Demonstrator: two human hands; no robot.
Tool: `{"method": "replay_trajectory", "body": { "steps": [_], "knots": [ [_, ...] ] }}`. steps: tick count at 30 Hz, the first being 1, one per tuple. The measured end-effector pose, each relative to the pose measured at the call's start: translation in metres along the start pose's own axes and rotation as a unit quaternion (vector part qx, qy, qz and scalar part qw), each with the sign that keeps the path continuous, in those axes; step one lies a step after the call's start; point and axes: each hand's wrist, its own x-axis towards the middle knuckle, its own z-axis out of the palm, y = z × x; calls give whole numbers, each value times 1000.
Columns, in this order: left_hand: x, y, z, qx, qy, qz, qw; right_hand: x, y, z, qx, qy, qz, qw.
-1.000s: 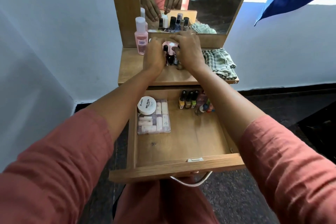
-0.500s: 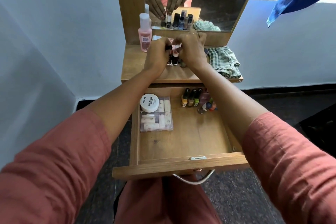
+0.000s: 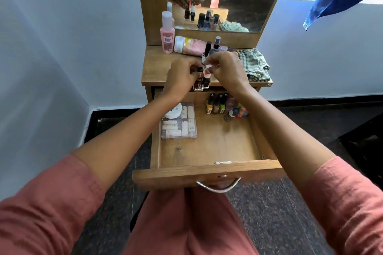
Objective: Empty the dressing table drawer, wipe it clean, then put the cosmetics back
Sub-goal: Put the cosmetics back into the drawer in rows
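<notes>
Both polish bottles (image 3: 201, 84) are travelling down toward mid-frame; I'm pinching only caps with left fingers (image 3: 189, 67) and right fingers (image 3: 216, 60), risking slipping.

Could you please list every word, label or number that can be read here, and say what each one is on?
No text is legible.
Pink bottle: dark label print, too blurred to read.
Lying tube: dark print, too blurred to read.
White jar lid: print mostly covered.
Nail polish bottles in the drawer: marks on the caps, too small to read.
</notes>
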Motion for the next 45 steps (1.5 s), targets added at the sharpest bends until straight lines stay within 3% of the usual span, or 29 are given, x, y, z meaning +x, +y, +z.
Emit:
{"method": "replay_trajectory", "body": {
  "steps": [14, 24, 35, 45],
  "knots": [
    [-39, -36, 53, -12, -43, -98, 994, -37, 33, 43, -25, -96, 18, 995],
    [-38, -51, 70, 34, -53, -119, 991, -34, 48, 70, -151, -145, -27, 977],
    [-34, -60, 71, 53, -51, -121, 990, -30, 50, 73, -212, -138, -48, 966],
    [-32, -58, 72, 46, -49, -127, 990, -35, 58, 70, -190, -99, -63, 975]
  ]
}}
